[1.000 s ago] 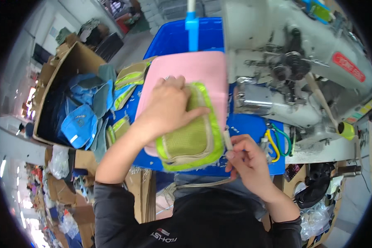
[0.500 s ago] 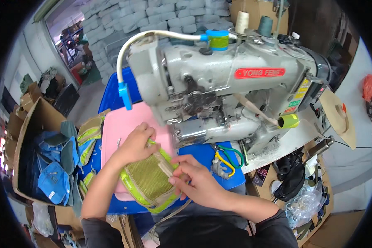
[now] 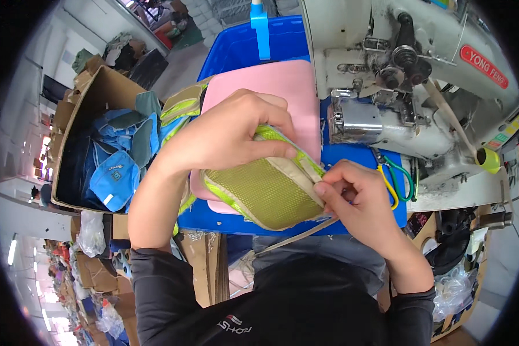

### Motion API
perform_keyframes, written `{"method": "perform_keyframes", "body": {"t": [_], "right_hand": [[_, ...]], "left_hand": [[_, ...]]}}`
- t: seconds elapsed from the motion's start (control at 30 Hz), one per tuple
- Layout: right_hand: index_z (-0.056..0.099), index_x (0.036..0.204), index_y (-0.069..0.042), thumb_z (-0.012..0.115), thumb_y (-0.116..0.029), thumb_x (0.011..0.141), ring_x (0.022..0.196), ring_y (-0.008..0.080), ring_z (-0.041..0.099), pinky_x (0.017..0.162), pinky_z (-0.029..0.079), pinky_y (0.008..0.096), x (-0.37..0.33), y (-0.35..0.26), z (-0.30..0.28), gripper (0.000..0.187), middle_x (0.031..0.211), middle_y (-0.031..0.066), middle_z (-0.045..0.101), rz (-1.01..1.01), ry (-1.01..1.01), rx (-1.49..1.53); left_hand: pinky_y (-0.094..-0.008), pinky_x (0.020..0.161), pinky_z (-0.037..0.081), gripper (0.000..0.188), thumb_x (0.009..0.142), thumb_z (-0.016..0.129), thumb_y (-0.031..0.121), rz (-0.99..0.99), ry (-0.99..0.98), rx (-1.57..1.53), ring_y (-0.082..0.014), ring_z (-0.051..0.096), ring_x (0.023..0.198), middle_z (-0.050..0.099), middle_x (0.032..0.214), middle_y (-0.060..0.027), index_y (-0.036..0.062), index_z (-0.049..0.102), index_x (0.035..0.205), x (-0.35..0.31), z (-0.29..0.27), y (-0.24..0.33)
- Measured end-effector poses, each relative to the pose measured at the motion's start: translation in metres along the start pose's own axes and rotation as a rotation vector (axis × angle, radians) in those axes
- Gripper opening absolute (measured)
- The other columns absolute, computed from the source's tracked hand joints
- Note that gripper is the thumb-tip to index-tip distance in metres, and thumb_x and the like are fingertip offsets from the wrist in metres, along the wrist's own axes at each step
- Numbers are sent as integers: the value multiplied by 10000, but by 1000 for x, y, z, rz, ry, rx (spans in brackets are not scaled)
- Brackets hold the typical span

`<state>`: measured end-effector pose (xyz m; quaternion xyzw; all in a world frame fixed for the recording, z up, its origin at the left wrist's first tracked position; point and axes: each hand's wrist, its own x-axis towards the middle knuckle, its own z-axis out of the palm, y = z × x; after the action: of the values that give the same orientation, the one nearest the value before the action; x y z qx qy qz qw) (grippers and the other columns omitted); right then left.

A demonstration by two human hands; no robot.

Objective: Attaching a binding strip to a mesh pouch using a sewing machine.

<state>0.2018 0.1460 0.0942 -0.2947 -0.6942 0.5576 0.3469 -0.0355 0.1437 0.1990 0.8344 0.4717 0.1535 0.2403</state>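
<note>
A lime-green pouch (image 3: 259, 187) with an olive mesh panel and beige edging is held between my two hands, in front of the sewing machine (image 3: 380, 115). My left hand (image 3: 242, 130) grips its upper edge, with the thumb lying along the beige strip near the top. At the pouch's right corner, my right hand (image 3: 354, 199) pinches the end of the beige edging between thumb and curled fingers. From beneath that hand a narrow beige tape (image 3: 297, 237) trails down to the left toward my lap.
Behind the pouch lies a pink board (image 3: 265, 81) on a blue surface, with a blue bin (image 3: 294, 37) beyond. Green-and-yellow-handled scissors (image 3: 395, 179) rest right of my right hand. Leftward, a cardboard box (image 3: 75, 127) holds blue fabric pieces (image 3: 115, 179), with more green pouches (image 3: 181, 106) beside it.
The view has shifted, so the machine now sits farther right. The pouch is raised and tilted. My left hand has come over its top edge, and my right hand still pinches the right side.
</note>
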Motion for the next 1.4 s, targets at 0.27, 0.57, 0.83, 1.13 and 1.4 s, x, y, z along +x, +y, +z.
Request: {"method": "perform_keyframes", "body": {"t": [0.27, 0.57, 0.83, 1.13, 1.4], "right_hand": [[596, 792, 1, 717, 0, 831, 533, 106, 478, 490, 357, 263, -6, -7, -5, 128, 695, 60, 549, -68, 8, -78], [605, 764, -1, 720, 5, 827, 530, 86, 470, 485, 346, 250, -7, -20, -11, 132, 683, 41, 549, -32, -38, -23], [623, 768, -6, 737, -19, 829, 513, 74, 480, 470, 346, 248, -3, -31, -18, 130, 632, 31, 555, -46, -46, -112], [636, 790, 0, 737, -44, 861, 518, 47, 559, 466, 393, 201, -5, -40, -18, 131, 633, 15, 614, 134, -7, -10], [679, 910, 2, 707, -70, 908, 524, 39, 593, 458, 426, 180, 2, -38, -26, 77, 689, 20, 665, 212, -141, -9]], "left_hand": [[-343, 713, 453, 81, 809, 693, 38, 130, 172, 337, -279, 577, 829, 576, 906, -107, -4, 627, 830, -2, 17, 15], [-344, 623, 410, 129, 819, 681, 44, 73, 118, 186, -262, 537, 730, 505, 801, -93, 6, 657, 939, -9, 15, 26], [-323, 580, 367, 151, 779, 765, 83, 85, 16, 42, -198, 500, 668, 509, 753, -60, 2, 701, 889, -3, 7, 30], [-314, 562, 374, 84, 744, 747, 35, 134, 12, -146, -180, 532, 637, 523, 677, -60, -12, 710, 803, 10, 7, 19], [-305, 577, 378, 58, 779, 733, 42, 179, -99, -170, -171, 543, 660, 552, 700, -48, -6, 712, 805, 24, -3, 0]]}}
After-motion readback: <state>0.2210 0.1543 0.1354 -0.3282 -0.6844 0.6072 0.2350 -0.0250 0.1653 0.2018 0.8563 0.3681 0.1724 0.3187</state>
